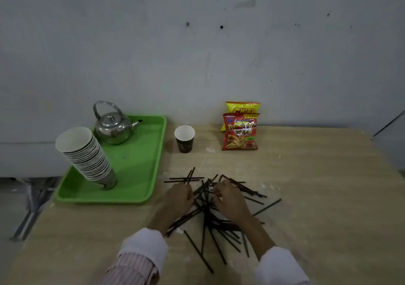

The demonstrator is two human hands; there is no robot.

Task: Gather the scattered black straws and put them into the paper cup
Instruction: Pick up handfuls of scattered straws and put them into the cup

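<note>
Thin black plastic straws lie strewn under & btwn curled fingers of left hand & right hand, grip unclear; seems gathering step, next: bunch them, lift to dark paper cup beyond fingertips.

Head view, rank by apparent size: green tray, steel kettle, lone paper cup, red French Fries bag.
1. green tray
2. steel kettle
3. red French Fries bag, close to the kettle, so unsure
4. lone paper cup
</note>
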